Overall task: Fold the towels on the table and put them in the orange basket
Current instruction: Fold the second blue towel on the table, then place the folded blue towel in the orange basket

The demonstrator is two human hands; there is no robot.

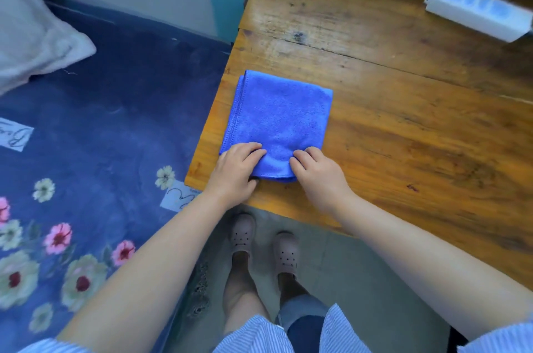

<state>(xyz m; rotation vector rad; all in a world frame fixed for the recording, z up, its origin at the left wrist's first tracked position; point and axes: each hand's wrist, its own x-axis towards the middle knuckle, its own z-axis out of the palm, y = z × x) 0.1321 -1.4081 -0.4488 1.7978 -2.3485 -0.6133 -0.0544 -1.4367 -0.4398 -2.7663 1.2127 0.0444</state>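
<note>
1. The blue towel [278,121] is already folded small and lies at the table [403,121] corner.
2. Its near edge is pinched by the left hand [235,171] and right hand [318,176], fingers curled.
3. Basketing is left; no orange basket is seen.

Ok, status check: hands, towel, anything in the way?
Left hand and right hand both gripping the near edge of the blue towel. Towel folded, flat at the table corner. Orange basket not in view. Power strip well clear.
</note>
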